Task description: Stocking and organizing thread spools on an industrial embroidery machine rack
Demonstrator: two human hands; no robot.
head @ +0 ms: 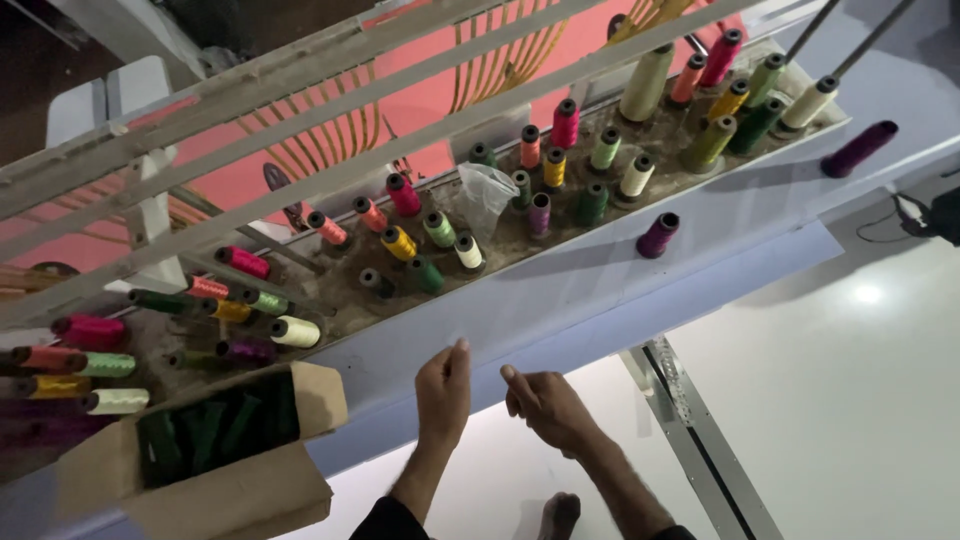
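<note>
Bare and close together, both hands hang just off the front edge of a pale grey shelf (600, 285). The left hand (444, 385) points upward with thumb and fingers pressed together at the tips, as if pinching something fine; whether a thread lies between them cannot be told. The right hand (545, 402) sits just beside it, forefinger and thumb likewise drawn together near the left hand's wrist, the other fingers curled. Neither hand touches the shelf.

Beyond the shelf's front edge runs a long, dusty tray (500, 245) crowded with upright thread spools in pink, orange, yellow, green, cream and purple. A crumpled clear plastic bag (483, 195) sits among them near the tray's middle. Two purple spools lie on the bare shelf outside the tray: one (658, 235) near the middle, one (858, 148) towards the right end. At the shelf's left end an open cardboard box (235, 490) holds dark green spools (205, 430). Pale bars (300, 130) cross above the tray, with red cloth (420, 100) behind them.
</note>
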